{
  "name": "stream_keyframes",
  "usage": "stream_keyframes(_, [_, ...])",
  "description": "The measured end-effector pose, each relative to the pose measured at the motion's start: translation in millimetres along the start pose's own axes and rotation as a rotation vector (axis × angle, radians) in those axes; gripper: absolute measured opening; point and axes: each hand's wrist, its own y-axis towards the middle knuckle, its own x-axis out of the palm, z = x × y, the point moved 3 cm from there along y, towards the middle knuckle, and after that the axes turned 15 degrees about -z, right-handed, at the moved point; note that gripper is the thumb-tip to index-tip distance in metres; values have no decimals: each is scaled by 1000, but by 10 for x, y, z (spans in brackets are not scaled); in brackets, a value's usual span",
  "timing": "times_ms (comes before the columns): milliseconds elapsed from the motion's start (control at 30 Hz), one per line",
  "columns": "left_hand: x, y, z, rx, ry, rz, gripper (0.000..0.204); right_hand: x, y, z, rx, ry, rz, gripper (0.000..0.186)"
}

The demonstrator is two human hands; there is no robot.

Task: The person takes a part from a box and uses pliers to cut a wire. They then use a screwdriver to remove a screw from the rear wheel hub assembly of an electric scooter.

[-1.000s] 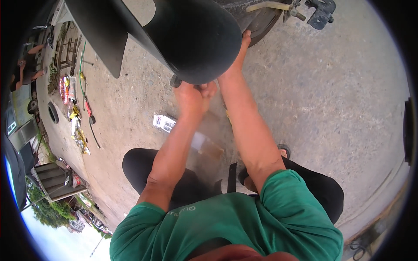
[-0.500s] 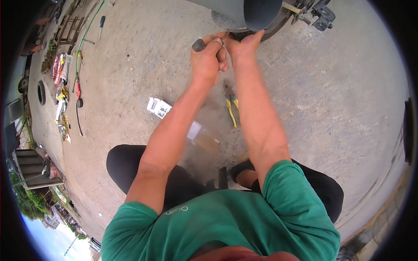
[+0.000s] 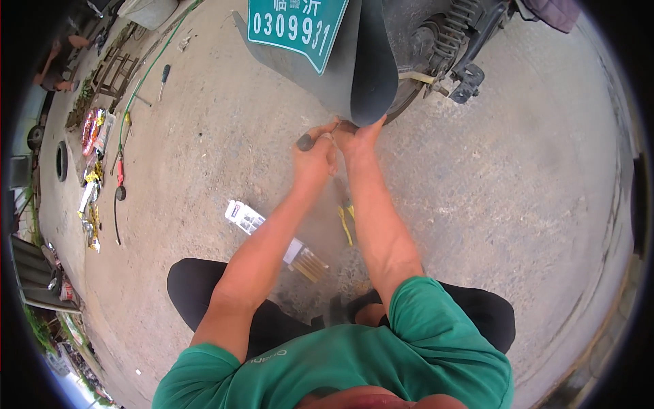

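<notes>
Below the rear mudguard (image 3: pixel 371 75) of a two-wheeled vehicle, both my hands are together at the bottom of the wheel. My left hand (image 3: pixel 315 162) is closed around a tool with a stubby dark handle (image 3: pixel 304 142); its thin shaft points toward the wheel and its tip is hidden. My right hand (image 3: pixel 359 144) is beside it, thumb out to the right, cupped against the tyre (image 3: pixel 402 102); most of its fingers are out of sight. Between my forearms, pliers with yellow handles (image 3: pixel 345 225) lie on the ground, partly covered by my right arm.
An opened white package (image 3: pixel 244 216) with brown strips (image 3: pixel 310 266) lies under my left forearm. Farther left are a screwdriver (image 3: pixel 164 80), a green hose (image 3: pixel 139 82) with a red inflator gauge (image 3: pixel 120 178), and scattered wrappers (image 3: pixel 88 198). A shock absorber spring (image 3: pixel 458 31) and a green number plate (image 3: pixel 296 31) are above.
The view has tilted up, so more of the vehicle and its number plate show, and everything sits lower in the picture. Both hands stay at the wheel, the left still gripping the tool.
</notes>
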Motion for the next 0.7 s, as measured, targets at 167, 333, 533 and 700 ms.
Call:
stream_keyframes(167, [-110, 97, -27, -11, -37, 11, 35, -87, -72, -159, 226, -166, -29, 71])
stream_keyframes(333, [-180, 55, 19, 12, 17, 24, 32, 546, -187, -1464, 696, -1368, -52, 46])
stream_keyframes(533, [-17, 49, -15, -6, 2, -35, 31, 2401, 543, -3000, -518, -1740, 104, 81])
stream_keyframes(700, [-152, -7, 91, -6, 30, 20, 32, 2698, 727, -2120, -433, -1776, -113, 85])
